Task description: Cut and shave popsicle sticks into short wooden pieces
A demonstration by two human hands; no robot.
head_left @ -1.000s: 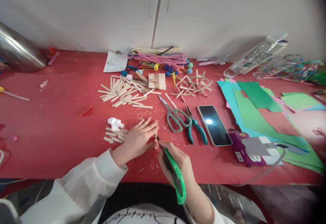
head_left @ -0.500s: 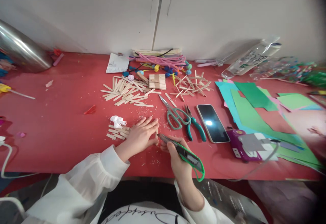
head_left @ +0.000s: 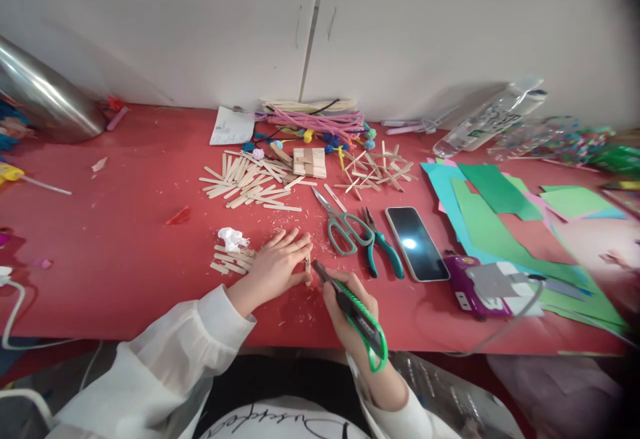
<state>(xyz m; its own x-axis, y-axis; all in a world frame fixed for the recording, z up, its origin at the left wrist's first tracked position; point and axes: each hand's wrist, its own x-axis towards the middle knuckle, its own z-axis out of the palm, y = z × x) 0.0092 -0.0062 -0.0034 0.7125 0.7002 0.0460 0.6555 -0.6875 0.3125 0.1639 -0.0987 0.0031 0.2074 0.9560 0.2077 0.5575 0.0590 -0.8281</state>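
Observation:
My left hand lies flat with its fingers stretched out on the red table, pressing beside a short wooden craft stick whose end shows past the thumb. Gripped in my right hand is a green and black utility knife. Its blade tip is close to the stick's right edge; I cannot tell whether they touch. Left of my left hand are several short cut sticks and a crumpled white tissue. Small wood shavings are scattered around both hands.
Scissors, teal pliers and a phone lie to the right. Behind the hands is a pile of craft sticks. Farther right are a purple device with a cable and coloured paper sheets.
The utility knife has turned in my right hand, its rear end swinging left and toward me. The blade tip has moved slightly right. My left hand stays put.

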